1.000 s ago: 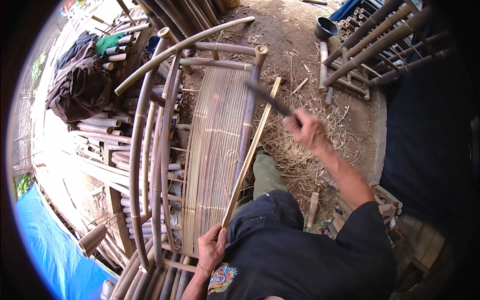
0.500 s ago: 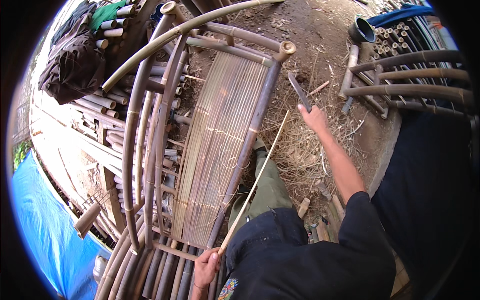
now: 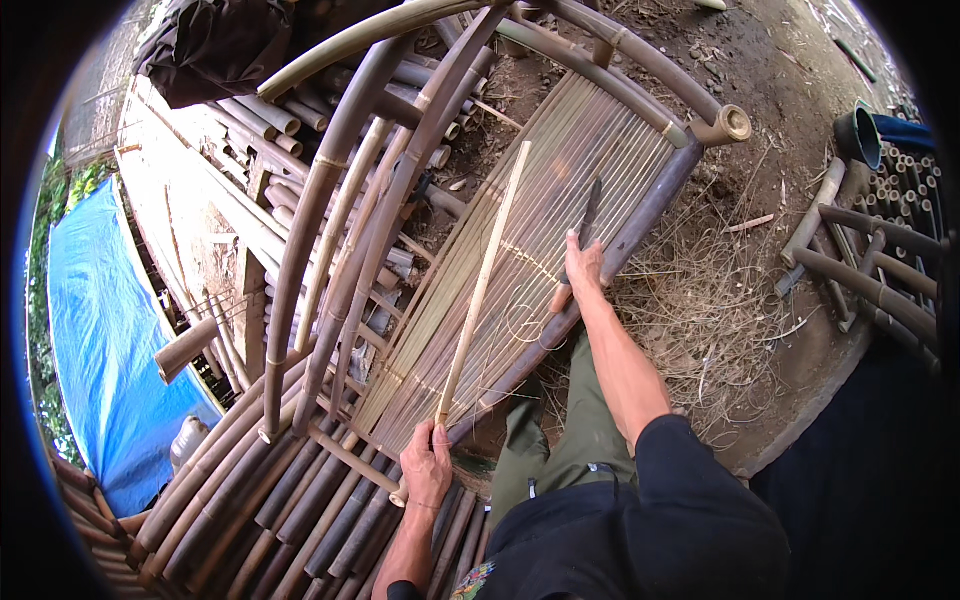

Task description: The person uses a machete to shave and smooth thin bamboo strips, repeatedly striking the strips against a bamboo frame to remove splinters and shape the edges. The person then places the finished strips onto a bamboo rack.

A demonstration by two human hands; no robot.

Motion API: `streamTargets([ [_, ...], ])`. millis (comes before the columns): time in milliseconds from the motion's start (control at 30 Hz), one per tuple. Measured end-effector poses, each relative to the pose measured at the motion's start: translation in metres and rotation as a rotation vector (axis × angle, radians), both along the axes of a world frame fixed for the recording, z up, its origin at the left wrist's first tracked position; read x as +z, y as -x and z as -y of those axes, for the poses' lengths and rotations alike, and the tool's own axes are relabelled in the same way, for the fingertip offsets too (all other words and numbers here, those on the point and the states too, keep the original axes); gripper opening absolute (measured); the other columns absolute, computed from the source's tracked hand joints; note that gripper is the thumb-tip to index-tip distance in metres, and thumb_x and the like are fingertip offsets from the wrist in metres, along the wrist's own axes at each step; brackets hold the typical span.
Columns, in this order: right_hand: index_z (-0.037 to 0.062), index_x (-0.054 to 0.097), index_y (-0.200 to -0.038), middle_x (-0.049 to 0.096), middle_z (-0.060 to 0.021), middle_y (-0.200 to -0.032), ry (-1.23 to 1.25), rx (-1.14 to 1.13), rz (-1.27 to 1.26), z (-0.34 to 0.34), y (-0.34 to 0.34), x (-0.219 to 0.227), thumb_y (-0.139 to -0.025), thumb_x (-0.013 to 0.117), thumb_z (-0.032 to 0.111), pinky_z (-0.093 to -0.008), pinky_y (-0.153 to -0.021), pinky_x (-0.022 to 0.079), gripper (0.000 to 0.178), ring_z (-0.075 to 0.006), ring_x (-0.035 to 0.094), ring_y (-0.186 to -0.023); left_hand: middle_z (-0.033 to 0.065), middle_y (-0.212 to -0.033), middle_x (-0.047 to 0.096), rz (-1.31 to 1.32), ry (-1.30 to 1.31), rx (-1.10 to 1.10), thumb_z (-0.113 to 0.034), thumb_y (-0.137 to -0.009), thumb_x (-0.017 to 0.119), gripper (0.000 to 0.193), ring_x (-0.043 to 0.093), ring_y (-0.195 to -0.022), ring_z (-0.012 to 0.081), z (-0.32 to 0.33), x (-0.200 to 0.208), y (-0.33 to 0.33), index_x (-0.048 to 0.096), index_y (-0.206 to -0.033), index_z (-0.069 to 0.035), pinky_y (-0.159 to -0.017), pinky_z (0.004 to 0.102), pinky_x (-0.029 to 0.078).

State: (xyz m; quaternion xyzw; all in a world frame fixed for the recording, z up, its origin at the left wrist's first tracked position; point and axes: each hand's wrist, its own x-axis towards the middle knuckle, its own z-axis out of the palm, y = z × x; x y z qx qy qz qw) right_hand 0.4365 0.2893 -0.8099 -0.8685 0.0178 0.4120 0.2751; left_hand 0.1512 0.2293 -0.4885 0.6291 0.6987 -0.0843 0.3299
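Left hand [image 3: 427,464]: one end of the bamboo strip [image 3: 489,262] is gripped.
Bamboo strip: held over the slatted tabletop [image 3: 603,122], from its near edge toward its left edge.
Right hand [image 3: 584,263]: the knife [image 3: 592,212] is clasped near the tabletop's right edge.

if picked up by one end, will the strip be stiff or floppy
Probably fairly stiff: the strip looks nearly straight, though the left hand holds only its near end. It is likely light, being so slender.
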Motion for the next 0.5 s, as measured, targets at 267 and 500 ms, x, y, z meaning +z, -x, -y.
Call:
streamTargets([
  [267, 0.0088, 0.052, -0.095, 0.048, 0.0023, -0.067, -0.754, -0.711, -0.581, -0.05, 0.054, 0.221, -0.09, 0.061, 0.054, -0.0252, -0.045, 0.044, 0.046, -0.0081, 0.047, -0.051, 0.0187, -0.083, 0.061, -0.077, -0.351, -0.209, -0.024, -0.096, 0.055, 0.023, 0.062, -0.078, 0.0388, 0.034, 0.006, 0.019, 0.057, -0.103, -0.003, -0.069, 0.0467, 0.048],
  [500, 0.023, 0.038, -0.067, 0.028, 0.0106, -0.05, -0.987, -0.476, -0.697, -0.001, 0.086, 0.336, -0.089, 0.069, 0.032, -0.0218, -0.032, 0.019, 0.039, -0.0036, 0.025, -0.038, 0.0233, -0.06, 0.057, 0.087, -0.08, -0.23, -0.053, -0.099, 0.041, 0.063, 0.059, -0.059, 0.0414, 0.041, 0.037, 0.098, 0.058, -0.068, -0.001, -0.059, 0.0503, 0.044],
])
